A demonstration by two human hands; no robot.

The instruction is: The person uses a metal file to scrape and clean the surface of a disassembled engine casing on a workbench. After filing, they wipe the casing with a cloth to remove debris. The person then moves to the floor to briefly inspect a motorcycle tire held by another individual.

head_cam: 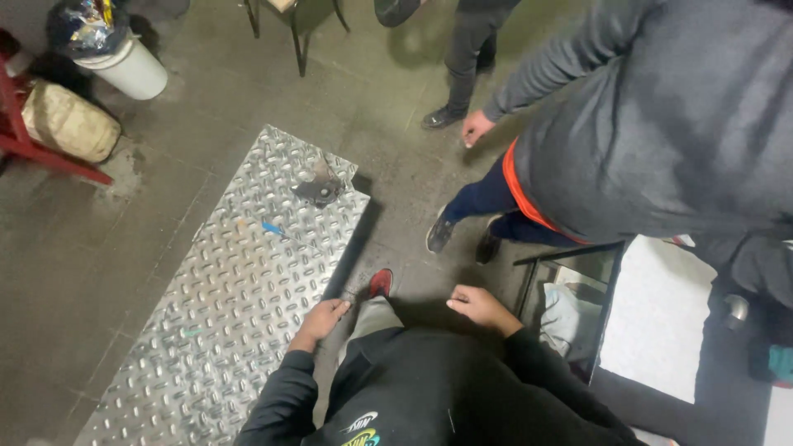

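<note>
1. Nearest the lens, at bottom centre of the frame, I see the wearer's black sweatshirt (429,388) with both sleeves reaching up into the frame.
2. Largest item logged: a diamond-tread metal plate (223,306) lying flat on the concrete floor (74,272), running from the lower left up to centre frame. One upper corner is notched, with a torn, bent-up flap of metal (318,186) there. A small blue mark (273,227) sits on the plate just below that flap.
3. Upper right: a second person in a grey top (661,124) with an orange hem, bent over, feet on the floor just right of the plate. Their hand (477,128) hangs loosely curled and holds nothing.
4. Right of frame: a dark metal frame carrying a white panel (661,322), close beside the wearer's right arm.
5. Upper left: a white bucket (128,66) with a dark bag in it, a tan sack (68,124) beside it resting against a red metal stand (37,149).
6. Left hand (320,320): lower centre, fingers curled loosely downward, at the plate's right edge. I cannot tell whether it touches the edge; nothing is gripped.
7. Right hand (477,306): just right of centre, fingers partly curled, palm down, empty, well apart from the plate.
8. Red shoe tip (381,282) between the two hands, just off the plate's edge.
</note>
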